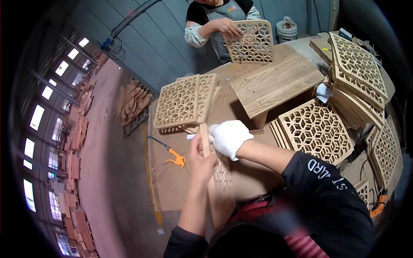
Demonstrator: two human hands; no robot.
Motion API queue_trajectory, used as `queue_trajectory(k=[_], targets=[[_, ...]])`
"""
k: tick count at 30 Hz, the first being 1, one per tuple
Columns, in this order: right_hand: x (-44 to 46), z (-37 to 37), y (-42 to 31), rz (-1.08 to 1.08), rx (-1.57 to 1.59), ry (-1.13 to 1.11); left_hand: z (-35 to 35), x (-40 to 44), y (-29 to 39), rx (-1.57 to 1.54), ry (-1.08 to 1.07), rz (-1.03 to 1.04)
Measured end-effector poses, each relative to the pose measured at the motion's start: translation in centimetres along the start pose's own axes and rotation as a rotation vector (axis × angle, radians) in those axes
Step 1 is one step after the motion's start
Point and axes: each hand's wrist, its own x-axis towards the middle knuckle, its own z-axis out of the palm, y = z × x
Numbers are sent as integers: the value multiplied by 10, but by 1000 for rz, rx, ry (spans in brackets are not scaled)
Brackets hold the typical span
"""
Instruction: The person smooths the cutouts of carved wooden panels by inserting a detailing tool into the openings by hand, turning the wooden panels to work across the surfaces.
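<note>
A wooden lattice panel [221, 180] stands on its edge close to my body. My left hand [202, 161], bare, grips its light wooden frame from the left, fingers wrapped round the edge. My right hand [230, 138] wears a white glove and is closed at the far end of the same panel, on its right side. What the gloved fingers hold, if anything, is hidden. Just left of my hands an orange air gun [177, 158] lies on the table [170, 195]. More lattice panels [178, 101] lie beyond my hands.
Across the table a co-worker [221, 26] holds another lattice panel [251, 42]. A wooden bench [277, 81] stands at centre right. Stacked panels [316, 131] fill the right side, near an orange tool [379, 204]. A white bucket [286, 32] stands behind.
</note>
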Motion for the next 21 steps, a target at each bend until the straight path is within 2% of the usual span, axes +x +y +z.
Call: queue_trajectory(k=[5, 7, 9, 10, 11, 14, 17, 18, 21], targets=[[-13, -21, 5, 31, -12, -69, -5, 0, -1, -108, 36, 7], [-14, -23, 8, 104, -13, -107, -5, 0, 1, -94, 43, -19], [-7, -18, 8, 79, -15, -76, -9, 4, -7, -65, 51, 45], [-2, -15, 8, 70, -12, -55, -11, 5, -2, -31, 66, -33], [0, -13, 7, 74, 0, -61, -13, 7, -5, -21, 82, 33], [2, -7, 12, 34, 34, -38, -13, 8, -4, -66, 62, 22], [-5, -29, 11, 40, -37, -133, -8, 8, -8, -56, 47, 14], [-4, -34, 10, 26, -39, -147, -9, 11, -13, -56, 48, 71], [14, -12, 7, -2, -24, -83, -6, 10, -17, -87, 33, 81]])
